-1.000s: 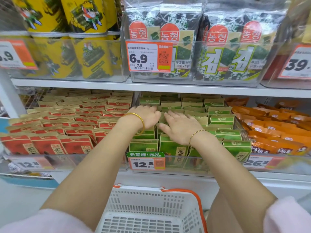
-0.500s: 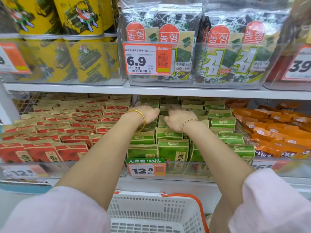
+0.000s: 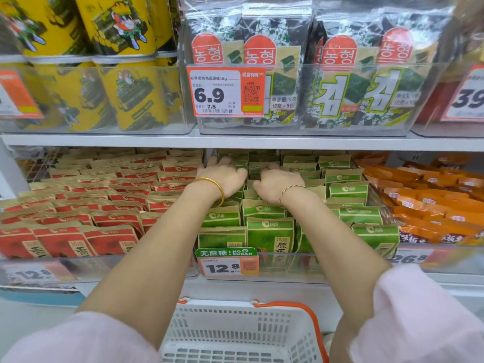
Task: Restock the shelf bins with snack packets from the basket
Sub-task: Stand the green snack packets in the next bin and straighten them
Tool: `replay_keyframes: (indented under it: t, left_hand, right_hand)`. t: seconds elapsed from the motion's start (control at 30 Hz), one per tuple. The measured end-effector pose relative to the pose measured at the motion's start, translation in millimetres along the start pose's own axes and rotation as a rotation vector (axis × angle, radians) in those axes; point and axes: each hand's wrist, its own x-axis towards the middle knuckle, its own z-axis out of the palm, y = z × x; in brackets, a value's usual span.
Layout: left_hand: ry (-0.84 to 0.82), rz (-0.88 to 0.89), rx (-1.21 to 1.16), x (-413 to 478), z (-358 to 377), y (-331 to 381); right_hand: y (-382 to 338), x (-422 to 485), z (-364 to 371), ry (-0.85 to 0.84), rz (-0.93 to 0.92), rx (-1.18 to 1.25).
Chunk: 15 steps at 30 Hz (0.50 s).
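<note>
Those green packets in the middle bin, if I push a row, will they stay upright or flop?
Probably floppy: the green packets are thin flat pouches, several leaning unevenly. Packed in tight rows, they'd likely shift together rather than topple, as where the left hand and right hand touch them. They look light; the front ones stand behind the clear bin wall.

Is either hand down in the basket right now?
No: the left hand and right hand are both on the green packets in the middle bin, above the white basket.

White shelf (image 3: 262, 290) bears clear bins (image 3: 288, 267) of packets (image 3: 271, 231).
</note>
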Motion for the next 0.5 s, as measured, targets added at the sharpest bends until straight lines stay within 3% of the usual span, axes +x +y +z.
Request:
replay_keyframes:
  t: [0.23, 0.5]
  left_hand:
    - [0.154, 0.035, -0.006, 1, 4, 1]
    - [-0.031, 0.101, 0.058, 10, 7, -3]
  right_hand:
    - [0, -1, 2, 0.016, 0.003, -0.002]
    - [1, -1, 4, 0.024, 0.005, -0.003]
